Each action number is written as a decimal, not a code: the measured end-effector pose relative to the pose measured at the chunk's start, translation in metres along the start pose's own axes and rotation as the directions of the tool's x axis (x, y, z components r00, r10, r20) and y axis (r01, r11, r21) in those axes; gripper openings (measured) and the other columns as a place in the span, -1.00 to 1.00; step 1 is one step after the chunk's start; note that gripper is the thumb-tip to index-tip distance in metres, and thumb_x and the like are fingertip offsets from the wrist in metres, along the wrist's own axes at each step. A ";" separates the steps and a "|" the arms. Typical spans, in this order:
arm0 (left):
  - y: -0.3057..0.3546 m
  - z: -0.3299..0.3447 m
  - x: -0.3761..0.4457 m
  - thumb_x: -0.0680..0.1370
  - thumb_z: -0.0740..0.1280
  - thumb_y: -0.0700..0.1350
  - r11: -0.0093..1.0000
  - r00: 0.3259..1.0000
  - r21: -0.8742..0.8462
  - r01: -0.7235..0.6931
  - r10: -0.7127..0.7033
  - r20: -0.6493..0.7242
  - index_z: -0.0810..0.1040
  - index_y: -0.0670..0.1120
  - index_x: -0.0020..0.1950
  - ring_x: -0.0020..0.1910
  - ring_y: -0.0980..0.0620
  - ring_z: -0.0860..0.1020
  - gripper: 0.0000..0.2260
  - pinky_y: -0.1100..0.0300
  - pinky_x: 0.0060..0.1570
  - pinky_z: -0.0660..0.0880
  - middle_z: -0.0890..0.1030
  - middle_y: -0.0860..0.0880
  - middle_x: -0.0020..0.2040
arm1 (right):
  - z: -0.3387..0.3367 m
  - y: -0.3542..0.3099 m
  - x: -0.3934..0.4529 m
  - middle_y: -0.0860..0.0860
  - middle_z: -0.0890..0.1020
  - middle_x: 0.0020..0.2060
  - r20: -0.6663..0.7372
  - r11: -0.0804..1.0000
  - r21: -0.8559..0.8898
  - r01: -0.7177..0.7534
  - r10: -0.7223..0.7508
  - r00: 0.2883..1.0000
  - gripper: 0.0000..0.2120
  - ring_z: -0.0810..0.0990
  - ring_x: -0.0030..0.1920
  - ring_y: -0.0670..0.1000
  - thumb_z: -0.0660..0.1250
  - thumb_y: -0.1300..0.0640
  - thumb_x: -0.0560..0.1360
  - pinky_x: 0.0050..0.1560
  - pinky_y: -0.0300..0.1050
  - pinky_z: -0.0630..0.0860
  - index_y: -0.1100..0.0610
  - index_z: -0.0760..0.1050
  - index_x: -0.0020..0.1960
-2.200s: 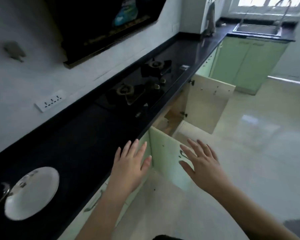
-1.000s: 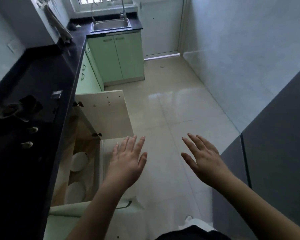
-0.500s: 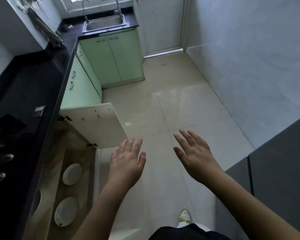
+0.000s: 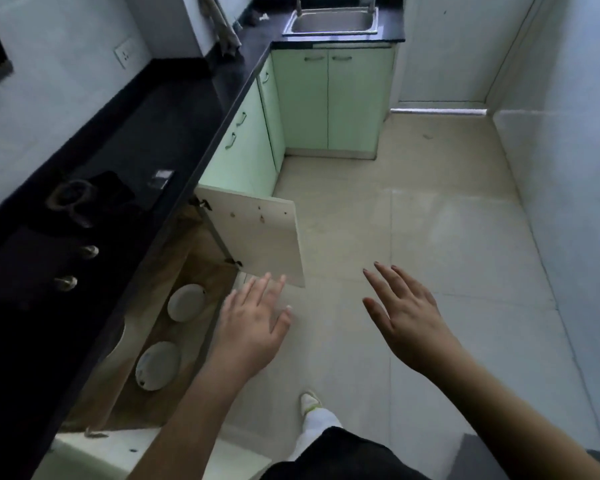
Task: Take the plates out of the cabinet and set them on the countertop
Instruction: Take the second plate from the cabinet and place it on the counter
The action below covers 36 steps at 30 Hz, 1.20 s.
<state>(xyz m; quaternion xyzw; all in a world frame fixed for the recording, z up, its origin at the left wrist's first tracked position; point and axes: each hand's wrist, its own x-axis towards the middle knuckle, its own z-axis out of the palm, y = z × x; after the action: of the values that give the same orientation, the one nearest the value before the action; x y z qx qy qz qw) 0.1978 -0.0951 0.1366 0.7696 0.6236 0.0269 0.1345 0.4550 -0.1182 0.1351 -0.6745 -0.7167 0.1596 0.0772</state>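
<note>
Two white plates lie on the wooden floor of the open cabinet (image 4: 201, 271) under the black countertop (image 4: 146, 133): a far plate (image 4: 186, 302) and a near plate (image 4: 157, 365). A third white rim (image 4: 118, 341) peeks out beneath the counter edge. My left hand (image 4: 253, 327) hovers with straight fingers just right of the far plate, outside the cabinet and holding nothing. My right hand (image 4: 406, 313) is spread open over the floor, further right.
The far cabinet door (image 4: 257, 237) stands swung out over the tiled floor (image 4: 430, 237); the near door (image 4: 146, 455) lies open below. A gas hob (image 4: 80, 202) sits on the counter. A sink (image 4: 333, 20) and green cabinets (image 4: 329, 98) lie ahead. My shoe (image 4: 310, 403) is on the floor.
The view has swung from the countertop down to the open cabinet, bringing the plates inside into sight. Both hands stay spread and empty; the left now sits nearer the cabinet opening.
</note>
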 end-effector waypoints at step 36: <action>-0.055 -0.016 0.130 0.59 -0.17 0.28 0.669 0.661 -0.099 0.737 -0.743 -0.107 0.11 0.09 0.60 0.57 0.01 0.06 -0.39 0.03 0.50 0.03 0.16 0.02 0.60 | 0.012 -0.120 0.367 -0.05 0.07 0.57 0.373 0.563 0.114 0.818 -0.788 0.490 -0.40 -0.03 0.56 0.04 -0.14 -0.27 0.60 0.46 -0.06 -0.17 -0.07 -0.06 0.58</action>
<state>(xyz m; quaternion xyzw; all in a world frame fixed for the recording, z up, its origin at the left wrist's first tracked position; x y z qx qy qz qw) 0.1709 0.0440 0.1227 0.4429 0.8892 0.0379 0.1082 0.3096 0.2392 0.1253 -0.2197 -0.9534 0.2051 -0.0254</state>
